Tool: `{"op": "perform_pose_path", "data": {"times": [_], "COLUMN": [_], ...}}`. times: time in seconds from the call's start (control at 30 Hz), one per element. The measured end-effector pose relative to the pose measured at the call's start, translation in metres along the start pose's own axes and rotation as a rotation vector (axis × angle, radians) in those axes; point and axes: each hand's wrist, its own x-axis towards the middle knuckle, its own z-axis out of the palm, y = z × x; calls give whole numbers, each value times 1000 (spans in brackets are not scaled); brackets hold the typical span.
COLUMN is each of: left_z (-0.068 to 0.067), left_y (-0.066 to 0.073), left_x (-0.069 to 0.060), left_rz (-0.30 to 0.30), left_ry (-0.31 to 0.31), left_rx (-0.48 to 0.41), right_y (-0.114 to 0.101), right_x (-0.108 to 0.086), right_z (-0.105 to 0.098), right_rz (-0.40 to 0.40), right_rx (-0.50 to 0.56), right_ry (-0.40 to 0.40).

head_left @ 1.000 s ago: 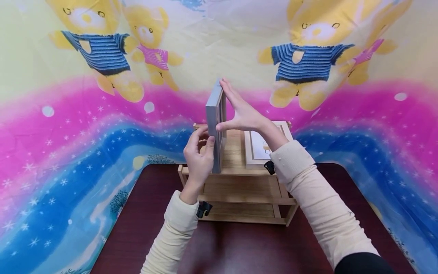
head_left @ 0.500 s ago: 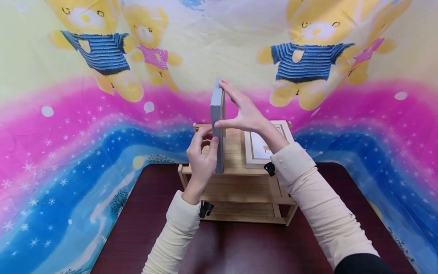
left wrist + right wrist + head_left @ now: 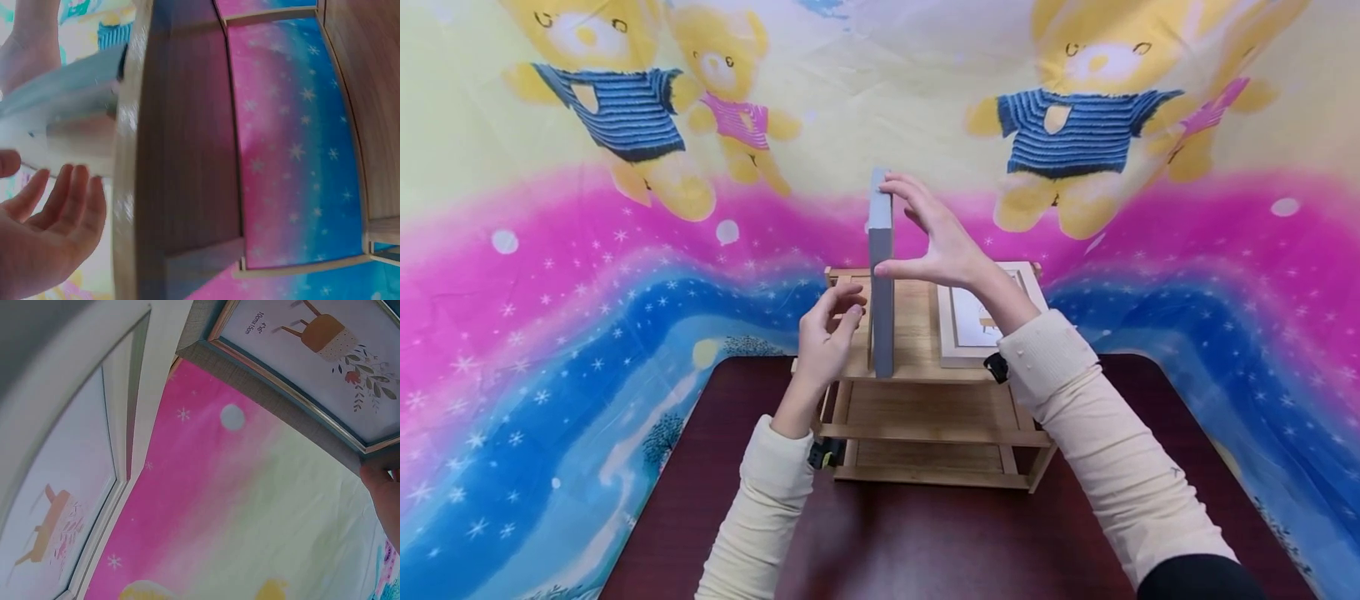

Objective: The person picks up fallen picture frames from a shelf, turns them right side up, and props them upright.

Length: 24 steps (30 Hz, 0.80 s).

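Note:
A grey picture frame (image 3: 882,308) stands upright, edge-on to the head view, on the top board of a wooden shelf rack (image 3: 917,333). My right hand (image 3: 951,250) holds it by its edges, fingers at the top and thumb on the near edge. In the right wrist view, the front of the grey frame (image 3: 269,375) shows a printed plant and stool, with the thumb (image 3: 381,494) at its corner. Left of the frame, my left hand (image 3: 827,333) is apart from it, fingers loosely bent around nothing. The left wrist view shows the frame's back (image 3: 81,140), blurred.
A white picture frame (image 3: 947,354) lies face up on the right of the rack's top, partly behind the right forearm. Lower shelves (image 3: 932,412) sit beneath. The rack stands on a dark red table (image 3: 925,542), before a bear-printed cloth (image 3: 880,83).
My left hand has let go of the grey frame and drawn back left. The frame has turned more edge-on and shifted slightly right, while my right hand stays on it.

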Motion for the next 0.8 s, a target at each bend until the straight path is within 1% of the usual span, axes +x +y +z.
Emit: {"op": "perform_pose_path", "data": {"times": [0.03, 0.1, 0.17, 0.27, 0.33, 0.4, 0.47, 0.57, 0.7, 0.8], "left_z": [-2, -4, -5, -5, -6, -6, -8, -12, -21, -28], "left_y": [-2, -13, -14, -15, -15, -16, -16, -17, -17, -15], "left_x": [0, 1, 2, 3, 3, 4, 4, 5, 7, 8], "left_rz": [-27, -57, -77, -82, -68, -37, 5, 90, 200, 249], "left_ry": [-30, -75, -105, -122, -121, -121, -119, -110, -58, -13], "left_rx": [-9, -17, -17, 8, 47, 103, 152, 223, 328, 421], "right_y": [1, 1, -2, -14, -23, -32, -35, -37, -37, -35], "right_x": [0, 0, 0, -1, -2, -3, -4, -4, -5, -5], "right_z": [0, -1, 0, 0, -1, -1, 0, 0, 0, 1], "right_rz": [2, 7, 12, 25, 31, 41, 46, 50, 46, 44], "right_rx": [-2, -7, -3, 21, 35, 40, 38, 41, 40, 41], "right_ry": [-5, -15, -24, -36, -38, -39, -37, -33, -26, -25]}}
